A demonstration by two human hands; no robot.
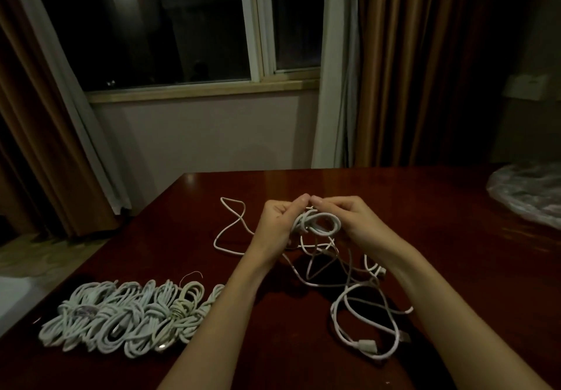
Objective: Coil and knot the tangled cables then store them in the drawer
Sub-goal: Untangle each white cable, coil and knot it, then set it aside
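Note:
Above the middle of the dark wooden table (440, 207), my left hand (277, 222) and my right hand (349, 216) together hold a small coil of white cable (318, 222), fingertips meeting over it. Loose strands of white cable (230, 231) trail from the coil to the left and hang down onto the table. A tangle of loose white cables (364, 313) lies below my right forearm. A row of coiled, knotted white cables (127, 316) lies at the near left of the table. No drawer is in view.
A crumpled clear plastic bag (528, 195) sits at the table's right edge. Behind the table are a wall, a dark window (170, 25) and brown curtains (409, 64). The table's left edge drops to the floor.

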